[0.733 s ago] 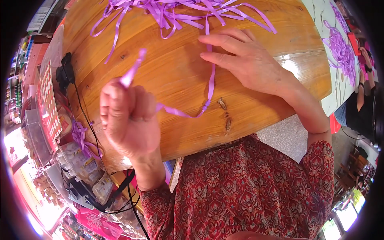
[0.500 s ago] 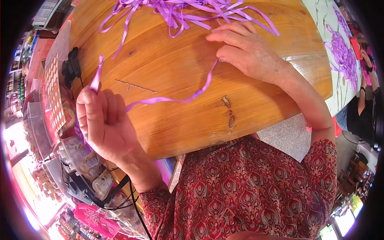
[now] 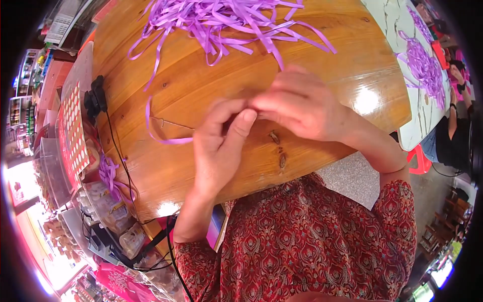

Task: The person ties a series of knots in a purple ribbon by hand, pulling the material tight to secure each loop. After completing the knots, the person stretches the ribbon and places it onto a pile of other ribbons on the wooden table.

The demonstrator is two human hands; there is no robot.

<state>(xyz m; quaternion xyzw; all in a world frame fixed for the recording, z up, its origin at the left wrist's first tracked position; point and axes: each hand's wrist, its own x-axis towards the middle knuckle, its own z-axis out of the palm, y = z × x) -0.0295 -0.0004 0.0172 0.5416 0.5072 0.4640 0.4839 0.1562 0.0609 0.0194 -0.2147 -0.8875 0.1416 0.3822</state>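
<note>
Both hands, left hand (image 3: 219, 146) and right hand (image 3: 297, 108), pinched one purple ribbon strip (image 3: 161, 136) lying leftward along the wooden table (image 3: 347, 55); more ribbon pile (image 3: 221, 20) beyond.

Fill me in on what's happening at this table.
A person in a red patterned top works a purple ribbon strip over a round wooden table. The left hand and right hand meet fingertip to fingertip at the table's middle, and the strip trails off to the left. A loose ribbon pile lies at the far edge.
</note>
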